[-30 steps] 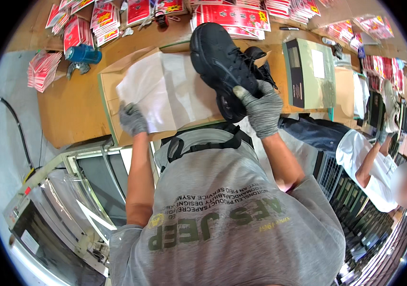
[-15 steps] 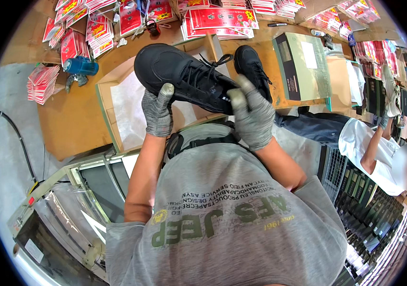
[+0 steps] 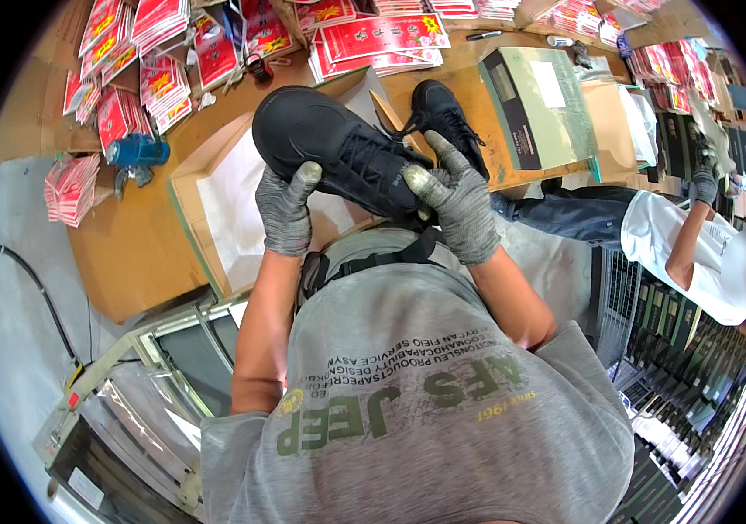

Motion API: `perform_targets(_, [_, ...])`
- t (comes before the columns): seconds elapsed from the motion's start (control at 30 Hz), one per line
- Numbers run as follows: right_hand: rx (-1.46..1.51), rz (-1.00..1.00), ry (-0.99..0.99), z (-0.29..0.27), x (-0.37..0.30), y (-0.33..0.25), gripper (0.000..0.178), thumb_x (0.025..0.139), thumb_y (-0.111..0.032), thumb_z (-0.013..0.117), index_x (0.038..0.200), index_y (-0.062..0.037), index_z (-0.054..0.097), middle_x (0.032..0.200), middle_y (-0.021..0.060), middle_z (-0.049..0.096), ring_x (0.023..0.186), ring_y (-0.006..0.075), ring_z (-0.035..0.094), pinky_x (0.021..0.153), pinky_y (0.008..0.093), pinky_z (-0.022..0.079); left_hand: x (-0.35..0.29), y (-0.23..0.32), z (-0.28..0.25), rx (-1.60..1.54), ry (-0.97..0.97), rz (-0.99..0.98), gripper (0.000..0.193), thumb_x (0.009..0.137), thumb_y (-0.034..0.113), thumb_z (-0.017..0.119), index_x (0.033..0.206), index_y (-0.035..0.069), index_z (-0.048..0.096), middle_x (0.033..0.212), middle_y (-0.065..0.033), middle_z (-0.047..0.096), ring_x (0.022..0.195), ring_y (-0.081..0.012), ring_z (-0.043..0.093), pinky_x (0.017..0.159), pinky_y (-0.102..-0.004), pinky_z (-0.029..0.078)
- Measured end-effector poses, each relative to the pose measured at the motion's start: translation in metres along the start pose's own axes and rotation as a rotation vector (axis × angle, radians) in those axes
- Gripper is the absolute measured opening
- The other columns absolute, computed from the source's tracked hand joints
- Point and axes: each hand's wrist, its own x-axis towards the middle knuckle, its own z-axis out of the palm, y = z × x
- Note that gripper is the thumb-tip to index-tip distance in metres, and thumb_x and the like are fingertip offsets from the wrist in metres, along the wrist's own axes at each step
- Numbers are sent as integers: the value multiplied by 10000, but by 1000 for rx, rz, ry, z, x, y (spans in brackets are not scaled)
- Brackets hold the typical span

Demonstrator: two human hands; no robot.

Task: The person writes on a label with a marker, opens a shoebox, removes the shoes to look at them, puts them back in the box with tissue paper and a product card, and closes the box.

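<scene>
Both my hands wear grey knit gloves and hold one black lace-up shoe (image 3: 338, 148) above an open shoebox. My left hand (image 3: 285, 205) grips it near the toe, thumb on the side of the sole. My right hand (image 3: 458, 199) closes round the heel end, its thumb by the collar; the fingers underneath are partly hidden. A second black shoe (image 3: 447, 122) lies on the table just beyond my right hand. Below the held shoe, white paper (image 3: 237, 210) lines the open box (image 3: 188, 194).
A closed green-grey shoebox (image 3: 539, 105) stands to the right. Red printed card stacks (image 3: 381, 39) line the table's far side. A blue bottle (image 3: 139, 150) sits at the table's left edge. At the right, a person (image 3: 652, 236) in a white shirt handles a pale shoe.
The held shoe has turned slightly, its heel end tipping down toward me. My right hand has shifted its hold lower round the heel. The surroundings have slid leftward in view.
</scene>
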Motion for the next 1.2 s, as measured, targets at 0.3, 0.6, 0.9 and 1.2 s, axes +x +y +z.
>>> perform_targets(0.3, [52,-57,-483,-38,15,-9,828,853,-369,748,1503,29,423,1409,133,573,1320,210,525,1092,354,435,70,38,30,-300,-215,-2,630,894,467,756,1325,34,601,1161,-48,673,976,-156,652,848,-318,544])
perform_targets(0.6, [379,-328,-214,-12,15,-12,778,874,-473,727,1446,-14,468,1324,127,620,1195,225,630,1062,378,505,31,48,97,-336,-527,85,1112,841,667,705,1621,71,182,1614,-98,330,1472,-224,348,1210,-389,297])
perform_targets(0.9, [353,-480,-169,-30,7,-26,927,892,-488,714,1576,-21,296,1474,129,494,1340,227,515,1124,379,431,45,76,122,-230,-736,209,1158,809,398,808,1639,55,75,1640,-123,283,1484,-246,324,1224,-393,253])
perform_targets(1.2, [236,-583,-143,-34,-6,-40,923,914,-448,704,1581,16,266,1491,154,477,1362,238,485,1150,392,387,40,72,137,-322,-752,223,1240,766,398,855,1637,55,41,1620,-133,302,1462,-261,358,1205,-397,311])
